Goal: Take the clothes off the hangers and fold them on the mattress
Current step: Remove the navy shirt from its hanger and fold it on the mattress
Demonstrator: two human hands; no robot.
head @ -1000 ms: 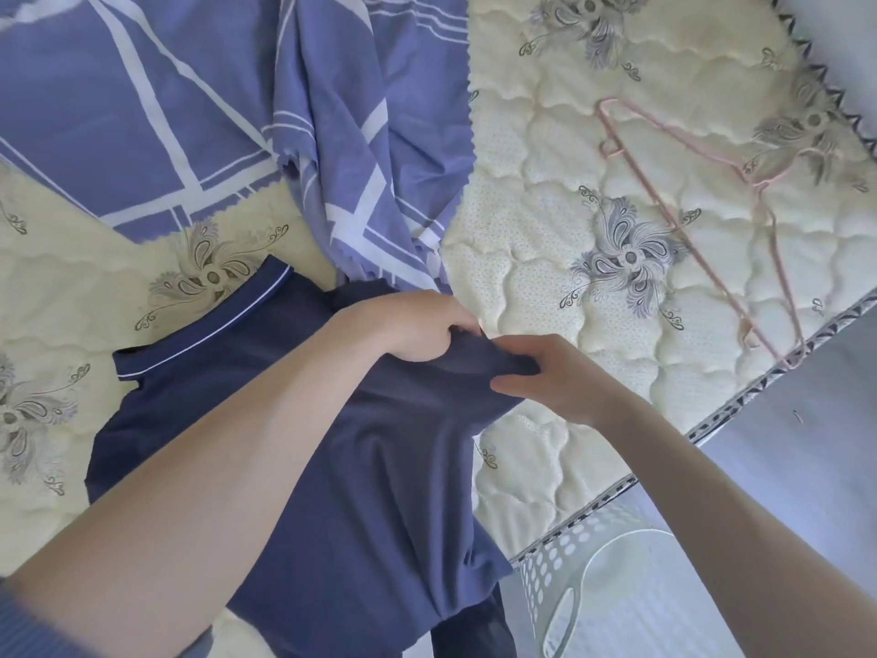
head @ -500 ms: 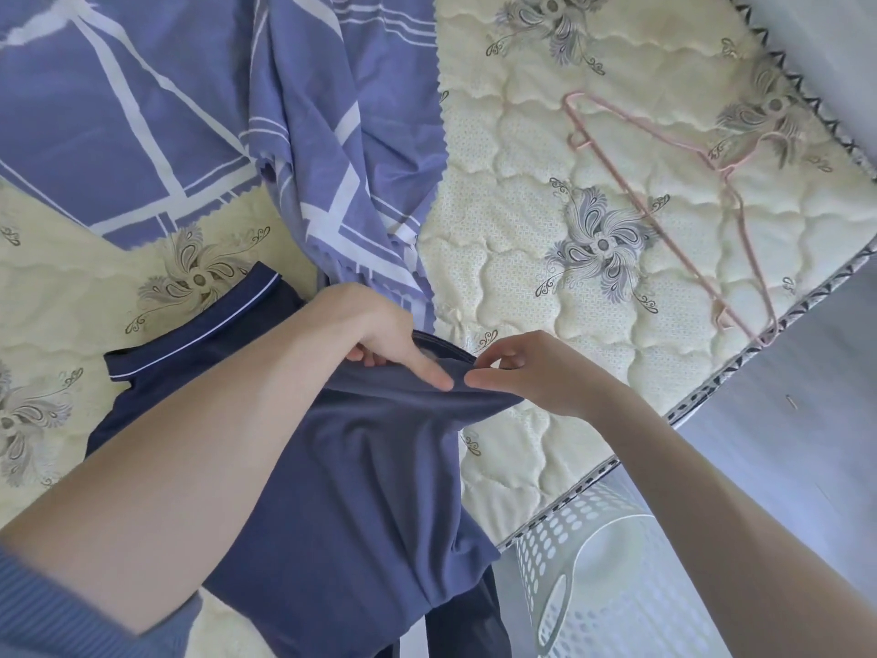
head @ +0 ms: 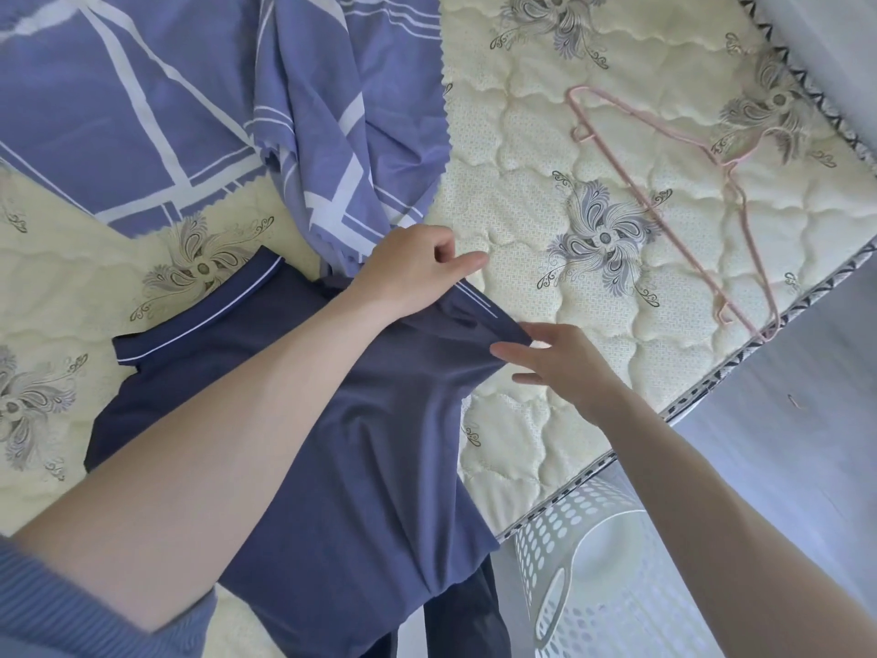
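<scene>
A navy polo shirt (head: 370, 444) with white piping on its collar lies on the cream quilted mattress (head: 545, 149), its lower part hanging over the near edge. Its right sleeve (head: 479, 320), edged with white stripes, is spread out to the right. My left hand (head: 413, 268) lies over the sleeve's upper end with curled fingers, holding the fabric underneath. My right hand (head: 555, 363) touches the sleeve's outer corner with straight fingers. A bare pink wire hanger (head: 664, 201) lies on the mattress at the right.
A blue sheet with white stripes (head: 142, 87) lies bunched across the mattress's far left. A white perforated laundry basket (head: 593, 562) stands on the floor against the mattress edge. A dark garment (head: 465, 624) hangs below the shirt's hem.
Both hands were bunched together on the sleeve. Now the left has moved up and right, and the right has opened, leaving the sleeve drawn out flat.
</scene>
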